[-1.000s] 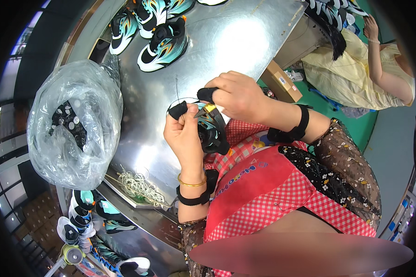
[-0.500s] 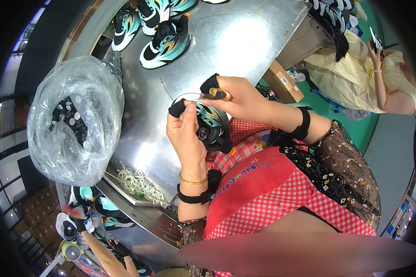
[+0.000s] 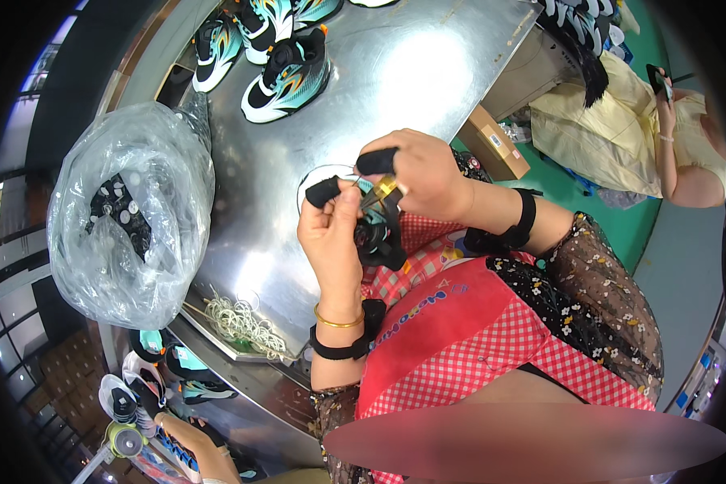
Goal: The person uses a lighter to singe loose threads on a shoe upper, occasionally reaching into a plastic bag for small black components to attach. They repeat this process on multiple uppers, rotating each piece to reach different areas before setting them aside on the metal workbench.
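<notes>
My left hand (image 3: 331, 242), with a black cover on its index finger, is closed in a pinch over a sports shoe (image 3: 377, 242). What it pinches is too small to make out. My right hand (image 3: 431, 173), also with a black finger cover, grips a small yellow-handled tool (image 3: 385, 189). Its thin metal end points down toward my left fingertips. Both hands nearly touch. The shoe, black and teal with a white sole, lies beneath them at the table's near edge, partly hidden by my fingers.
The metal table (image 3: 363, 97) carries more teal sports shoes (image 3: 286, 85) at the far left. At its left is a clear plastic bag (image 3: 77, 242) of small dark pieces. Pale cord loops (image 3: 242, 323) lie nearby. Another person's arm (image 3: 189, 444) shows lower left; one (image 3: 690, 153) sits at right.
My right hand has turned, so the yellow-handled tool now points down toward my left fingertips. My left hand has shifted slightly right. The dark thin strand above it no longer shows.
</notes>
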Action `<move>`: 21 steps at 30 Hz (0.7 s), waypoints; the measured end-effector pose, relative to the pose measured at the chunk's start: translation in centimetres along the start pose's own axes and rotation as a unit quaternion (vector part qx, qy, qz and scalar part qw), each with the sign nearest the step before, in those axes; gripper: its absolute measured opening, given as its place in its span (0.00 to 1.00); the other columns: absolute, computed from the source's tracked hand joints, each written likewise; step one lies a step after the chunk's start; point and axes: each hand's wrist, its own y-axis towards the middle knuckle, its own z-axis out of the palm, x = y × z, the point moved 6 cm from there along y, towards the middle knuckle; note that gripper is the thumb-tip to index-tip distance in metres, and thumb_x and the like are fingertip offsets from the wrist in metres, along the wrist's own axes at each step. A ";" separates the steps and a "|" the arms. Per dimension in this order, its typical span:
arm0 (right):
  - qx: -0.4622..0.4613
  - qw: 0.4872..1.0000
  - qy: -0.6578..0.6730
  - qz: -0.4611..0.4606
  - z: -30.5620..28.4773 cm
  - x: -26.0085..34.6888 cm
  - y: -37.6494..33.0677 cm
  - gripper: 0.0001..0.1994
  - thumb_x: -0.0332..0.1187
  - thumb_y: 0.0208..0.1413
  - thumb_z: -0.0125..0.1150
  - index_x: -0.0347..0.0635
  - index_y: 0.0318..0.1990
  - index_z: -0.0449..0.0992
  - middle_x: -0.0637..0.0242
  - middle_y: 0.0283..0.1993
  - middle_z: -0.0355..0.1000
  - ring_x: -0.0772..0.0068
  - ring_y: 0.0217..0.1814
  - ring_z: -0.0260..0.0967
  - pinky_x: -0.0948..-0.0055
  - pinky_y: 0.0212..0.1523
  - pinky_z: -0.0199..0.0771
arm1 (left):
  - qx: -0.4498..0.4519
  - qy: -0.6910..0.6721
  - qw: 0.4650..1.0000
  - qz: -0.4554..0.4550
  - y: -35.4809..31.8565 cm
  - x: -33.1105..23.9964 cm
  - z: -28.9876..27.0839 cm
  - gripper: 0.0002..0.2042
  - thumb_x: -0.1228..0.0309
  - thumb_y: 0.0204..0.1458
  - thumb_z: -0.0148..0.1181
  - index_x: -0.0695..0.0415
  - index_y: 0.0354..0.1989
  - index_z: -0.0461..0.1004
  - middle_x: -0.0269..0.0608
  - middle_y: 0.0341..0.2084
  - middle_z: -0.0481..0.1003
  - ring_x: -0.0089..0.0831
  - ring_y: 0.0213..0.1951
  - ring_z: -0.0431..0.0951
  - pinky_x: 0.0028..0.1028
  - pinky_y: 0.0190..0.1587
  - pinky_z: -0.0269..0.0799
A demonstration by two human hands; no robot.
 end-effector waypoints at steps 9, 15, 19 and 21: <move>0.078 0.847 0.386 0.358 2.5 -1.5 -1.8 0.06 0.27 0.54 0.59 0.36 0.36 0.71 0.69 0.29 0.73 0.86 0.30 0.69 0.82 0.26 0.65 | -0.028 -0.044 0.998 0.017 -0.2 0.1 -0.2 0.04 0.76 0.53 0.58 0.60 0.37 0.72 0.28 0.23 0.71 0.11 0.23 0.64 0.12 0.25 0.55; 0.117 0.983 -0.128 0.053 0.5 -0.8 -0.9 0.10 0.28 0.43 0.63 0.43 0.34 0.72 0.70 0.34 0.71 0.71 0.39 0.69 0.71 0.40 0.66 | -0.061 -0.033 0.998 0.000 0.1 0.0 -0.8 0.01 0.75 0.53 0.58 0.57 0.33 0.73 0.24 0.20 0.67 0.10 0.20 0.57 0.13 0.21 0.49; 0.185 0.955 -0.187 0.137 1.1 -1.0 -1.2 0.10 0.27 0.38 0.62 0.47 0.32 0.73 0.71 0.36 0.71 0.66 0.42 0.67 0.70 0.44 0.66 | -0.033 -0.046 0.997 -0.043 -0.2 0.7 -0.2 0.03 0.80 0.52 0.57 0.59 0.34 0.72 0.24 0.23 0.69 0.07 0.21 0.60 0.11 0.24 0.55; 0.193 0.965 -0.151 0.097 1.0 -1.2 -1.0 0.08 0.25 0.39 0.60 0.45 0.30 0.73 0.71 0.39 0.72 0.66 0.43 0.68 0.70 0.43 0.66 | -0.055 -0.015 0.998 -0.030 -0.2 0.5 -0.3 0.03 0.80 0.52 0.57 0.59 0.34 0.72 0.25 0.23 0.69 0.08 0.22 0.62 0.11 0.25 0.57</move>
